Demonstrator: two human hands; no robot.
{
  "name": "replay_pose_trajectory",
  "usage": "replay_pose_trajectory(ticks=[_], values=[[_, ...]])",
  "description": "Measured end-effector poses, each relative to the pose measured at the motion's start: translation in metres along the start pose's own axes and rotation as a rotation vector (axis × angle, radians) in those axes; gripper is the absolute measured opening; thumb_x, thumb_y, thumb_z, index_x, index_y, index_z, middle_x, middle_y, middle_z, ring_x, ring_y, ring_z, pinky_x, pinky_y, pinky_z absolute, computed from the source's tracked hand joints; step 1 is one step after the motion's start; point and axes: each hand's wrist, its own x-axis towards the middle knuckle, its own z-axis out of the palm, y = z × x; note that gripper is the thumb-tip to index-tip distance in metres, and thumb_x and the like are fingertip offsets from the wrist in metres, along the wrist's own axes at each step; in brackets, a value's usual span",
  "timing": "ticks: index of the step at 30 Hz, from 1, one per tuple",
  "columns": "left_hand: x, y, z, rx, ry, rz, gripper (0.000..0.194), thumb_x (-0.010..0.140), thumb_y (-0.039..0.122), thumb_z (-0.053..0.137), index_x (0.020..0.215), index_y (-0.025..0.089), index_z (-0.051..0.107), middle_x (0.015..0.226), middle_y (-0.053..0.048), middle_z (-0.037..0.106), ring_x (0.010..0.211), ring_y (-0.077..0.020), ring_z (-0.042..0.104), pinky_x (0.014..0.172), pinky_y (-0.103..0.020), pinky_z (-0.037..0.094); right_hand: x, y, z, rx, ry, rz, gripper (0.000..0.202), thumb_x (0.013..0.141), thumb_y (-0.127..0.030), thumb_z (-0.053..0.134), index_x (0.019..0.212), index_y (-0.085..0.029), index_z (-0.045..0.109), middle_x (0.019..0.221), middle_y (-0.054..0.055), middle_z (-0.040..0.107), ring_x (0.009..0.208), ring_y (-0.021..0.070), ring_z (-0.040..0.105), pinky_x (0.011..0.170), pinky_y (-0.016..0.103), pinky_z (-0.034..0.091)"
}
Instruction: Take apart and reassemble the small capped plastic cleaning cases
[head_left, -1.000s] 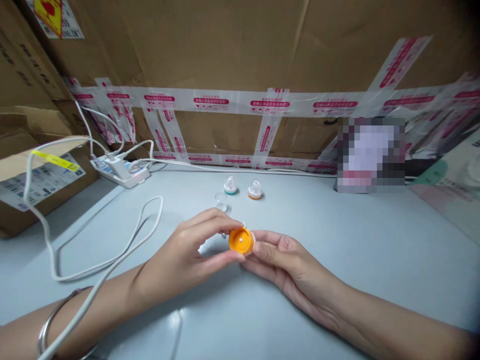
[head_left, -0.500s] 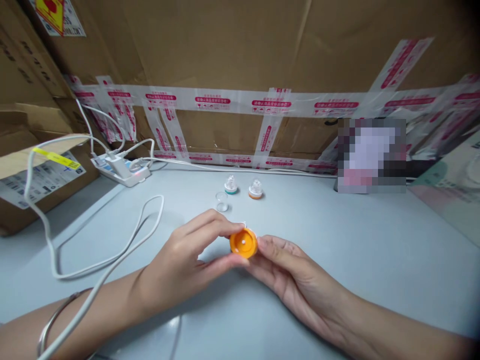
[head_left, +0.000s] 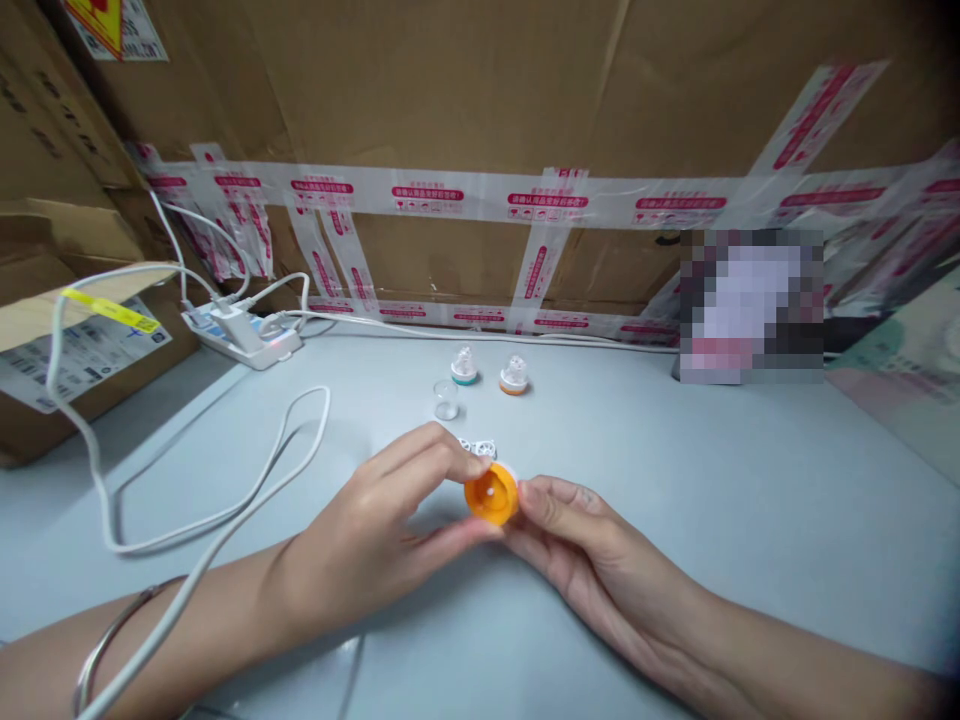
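Note:
A round orange plastic base point(head_left: 492, 494), its hollow side toward me, is held in front of me above the table. My left hand point(head_left: 390, 500) pinches it from the left, index finger on top and thumb below. From the right, my right hand point(head_left: 581, 540) grips its edge with thumb and fingers. A white rim peeks out behind the base; the rest is hidden. Just beyond my left fingertips lies a small white part with spoked wheel shapes point(head_left: 484, 449). Farther back are a clear cup point(head_left: 445, 401), a clear-topped piece with a green base point(head_left: 464, 368) and one with an orange base point(head_left: 514, 376).
White cables point(head_left: 319, 420) loop over the left of the table, one crossing my left forearm. A power strip point(head_left: 251, 340) sits at the back left beside an opened carton point(head_left: 90, 360). A large taped cardboard box point(head_left: 450, 100) walls off the back. A blurred-out object point(head_left: 742, 310) stands back right.
The orange base has shifted and tilted slightly in my fingers, both hands still on it. More of the white wheel-shaped part shows behind it. The view has moved a little.

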Motion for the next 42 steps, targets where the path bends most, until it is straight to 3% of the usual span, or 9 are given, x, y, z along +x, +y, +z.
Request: replay_pose_trajectory(ticks=[8, 14, 21, 25, 33, 42], values=[[0.003, 0.002, -0.004, -0.011, -0.077, 0.031, 0.020, 0.079, 0.009, 0.063, 0.098, 0.010, 0.056, 0.094, -0.009, 0.059, 0.090, -0.0137, 0.058, 0.081, -0.023, 0.048, 0.001, -0.002, -0.004, -0.023, -0.064, 0.023, 0.008, 0.078, -0.016, 0.068, 0.078, -0.008, 0.070, 0.082, 0.006, 0.070, 0.087, 0.0135, 0.065, 0.092, 0.027, 0.049], [0.000, 0.000, 0.000, 0.014, -0.023, 0.036, 0.026, 0.078, 0.009, 0.063, 0.102, 0.012, 0.054, 0.099, -0.010, 0.062, 0.094, -0.0147, 0.059, 0.084, -0.023, 0.048, 0.000, -0.003, 0.002, -0.071, -0.115, 0.015, 0.014, 0.083, -0.018, 0.061, 0.089, -0.009, 0.070, 0.088, 0.007, 0.070, 0.091, 0.0147, 0.065, 0.093, 0.028, 0.048], [-0.002, -0.002, 0.001, -0.028, -0.082, -0.037, 0.021, 0.082, 0.013, 0.061, 0.102, 0.015, 0.054, 0.094, -0.007, 0.063, 0.087, -0.0143, 0.060, 0.077, -0.025, 0.050, -0.003, -0.006, 0.005, -0.216, -0.036, 0.040, 0.012, 0.079, -0.021, 0.066, 0.083, -0.010, 0.071, 0.084, 0.006, 0.071, 0.093, 0.0167, 0.064, 0.097, 0.031, 0.044], [-0.002, -0.003, 0.000, -0.040, -0.099, -0.049, 0.028, 0.080, 0.018, 0.065, 0.106, 0.015, 0.054, 0.097, -0.008, 0.063, 0.089, -0.0164, 0.061, 0.079, -0.027, 0.051, -0.004, -0.010, 0.009, -0.278, -0.054, 0.034, 0.017, 0.080, -0.025, 0.065, 0.087, -0.011, 0.073, 0.083, 0.006, 0.071, 0.091, 0.0165, 0.064, 0.096, 0.030, 0.044], [-0.003, -0.004, -0.005, 0.111, -0.039, 0.111, 0.035, 0.080, 0.016, 0.064, 0.114, 0.012, 0.056, 0.106, -0.012, 0.066, 0.097, -0.0158, 0.063, 0.086, -0.025, 0.053, -0.004, -0.014, 0.013, -0.301, -0.046, 0.072, 0.018, 0.081, -0.028, 0.064, 0.086, -0.014, 0.073, 0.080, 0.005, 0.071, 0.079, 0.0110, 0.064, 0.085, 0.024, 0.047], [-0.006, -0.006, -0.009, 0.302, -0.008, 0.294, 0.023, 0.083, 0.015, 0.061, 0.105, 0.012, 0.063, 0.106, -0.014, 0.068, 0.094, -0.0199, 0.067, 0.082, -0.029, 0.058, -0.006, -0.016, 0.013, -0.292, -0.039, 0.087, 0.016, 0.078, -0.029, 0.066, 0.081, -0.015, 0.072, 0.080, 0.004, 0.069, 0.078, 0.0120, 0.062, 0.084, 0.026, 0.046]])
